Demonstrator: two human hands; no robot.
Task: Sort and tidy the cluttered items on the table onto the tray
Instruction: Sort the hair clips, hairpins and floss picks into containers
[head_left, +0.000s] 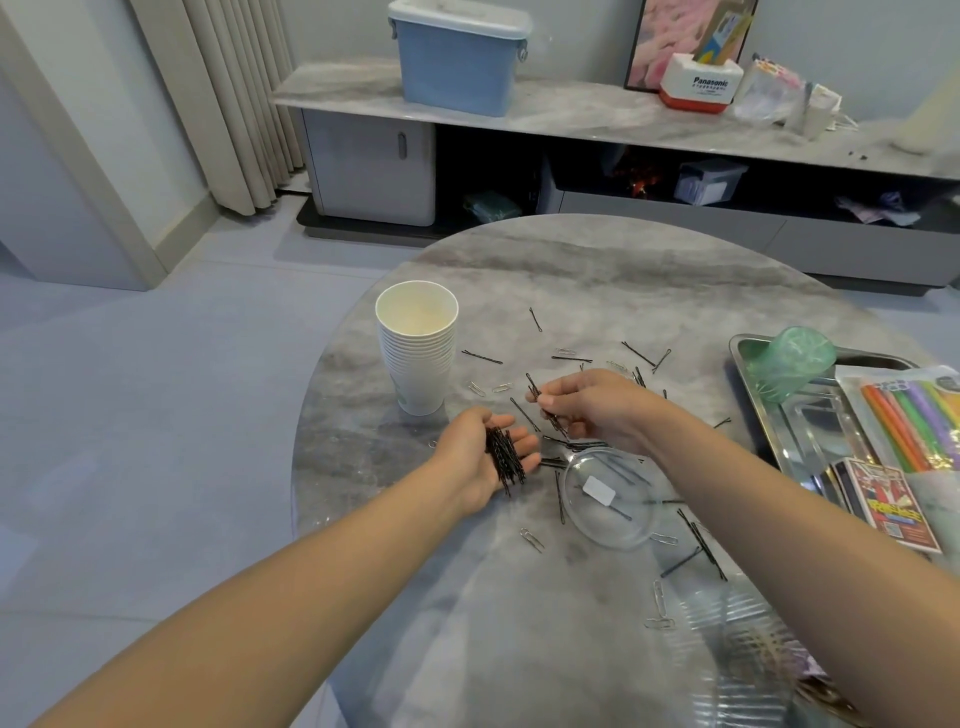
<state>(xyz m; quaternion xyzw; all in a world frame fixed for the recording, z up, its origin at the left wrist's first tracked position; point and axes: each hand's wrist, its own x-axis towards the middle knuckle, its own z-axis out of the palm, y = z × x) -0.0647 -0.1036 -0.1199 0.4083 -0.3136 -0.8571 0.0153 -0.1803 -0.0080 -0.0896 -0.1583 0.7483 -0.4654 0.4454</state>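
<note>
Black hairpins and silver paper clips lie scattered over the round marble table. My left hand is palm up and cups a bundle of hairpins. Just to its right, my right hand pinches a few more hairpins between thumb and fingers. A clear round lid lies below my right hand, over some pins. The metal tray sits at the table's right edge.
A stack of white paper cups stands left of the pins. On the tray are a green cup on its side, a pack of coloured sticks and card packs. A clear ribbed container lies near the front edge.
</note>
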